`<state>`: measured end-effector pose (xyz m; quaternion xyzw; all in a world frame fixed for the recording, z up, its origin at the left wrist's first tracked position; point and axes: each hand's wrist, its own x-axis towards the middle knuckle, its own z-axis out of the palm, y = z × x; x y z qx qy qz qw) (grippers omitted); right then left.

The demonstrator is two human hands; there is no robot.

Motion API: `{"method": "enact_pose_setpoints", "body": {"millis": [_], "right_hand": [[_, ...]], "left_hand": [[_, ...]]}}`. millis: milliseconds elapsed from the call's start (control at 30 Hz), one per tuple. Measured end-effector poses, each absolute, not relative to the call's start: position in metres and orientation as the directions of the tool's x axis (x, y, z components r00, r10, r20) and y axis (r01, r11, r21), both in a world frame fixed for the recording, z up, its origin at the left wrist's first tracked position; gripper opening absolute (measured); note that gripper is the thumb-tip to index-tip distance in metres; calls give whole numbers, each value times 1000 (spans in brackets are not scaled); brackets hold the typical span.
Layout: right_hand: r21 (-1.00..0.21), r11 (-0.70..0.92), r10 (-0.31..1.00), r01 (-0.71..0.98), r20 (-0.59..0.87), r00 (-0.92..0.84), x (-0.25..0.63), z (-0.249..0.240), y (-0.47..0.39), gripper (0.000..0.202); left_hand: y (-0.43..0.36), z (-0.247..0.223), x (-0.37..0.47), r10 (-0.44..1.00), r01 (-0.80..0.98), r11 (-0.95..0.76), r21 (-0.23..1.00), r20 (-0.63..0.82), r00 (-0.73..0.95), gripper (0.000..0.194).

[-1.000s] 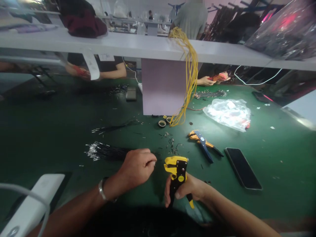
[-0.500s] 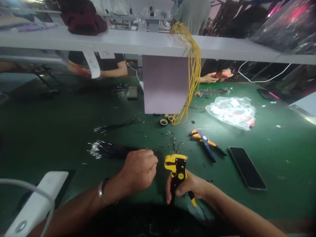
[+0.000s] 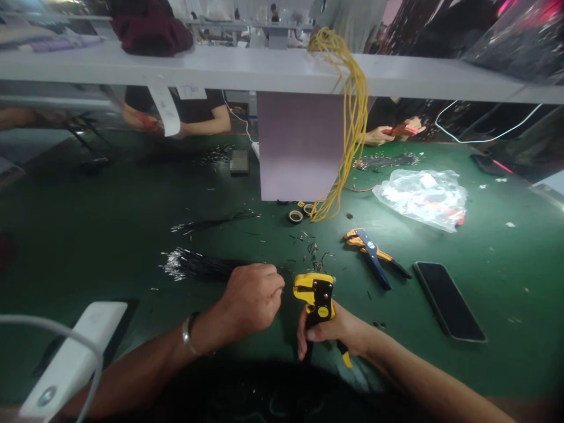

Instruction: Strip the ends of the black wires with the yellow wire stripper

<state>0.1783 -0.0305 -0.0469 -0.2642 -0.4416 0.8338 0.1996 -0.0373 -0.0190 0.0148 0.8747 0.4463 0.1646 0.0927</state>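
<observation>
My right hand [image 3: 335, 332] grips the handles of a yellow and black wire stripper [image 3: 317, 296], held upright with its jaws at the top. My left hand [image 3: 251, 296] is closed in a pinch just left of those jaws; a thin wire may be between the fingers, too small to make out. Behind my left hand lies a bundle of thin black wires [image 3: 198, 265] with bare metal ends pointing left. Short cut bits of insulation [image 3: 311, 252] are scattered on the green table [image 3: 110, 223] beyond the stripper.
A second orange and blue stripper [image 3: 372, 255], a dark phone [image 3: 449, 301] and a clear plastic bag [image 3: 425, 197] lie to the right. Yellow wires [image 3: 348, 129] hang from a white shelf [image 3: 220, 67]. A white device [image 3: 73, 358] sits at the near left. Other people's hands [image 3: 392, 134] work across the table.
The view has tipped slightly, so everything sits a little higher. My left hand's fingertips have come closer to the stripper's jaws. My right hand keeps its grip.
</observation>
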Motion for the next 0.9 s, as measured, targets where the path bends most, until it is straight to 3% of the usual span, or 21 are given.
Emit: {"method": "enact_pose_setpoints", "body": {"millis": [900], "right_hand": [[-867,-499,664,5,-386,-640,176,-50,-34,10]], "left_hand": [[-18,11,-42,815,737,-578,350,201,544,28]]}}
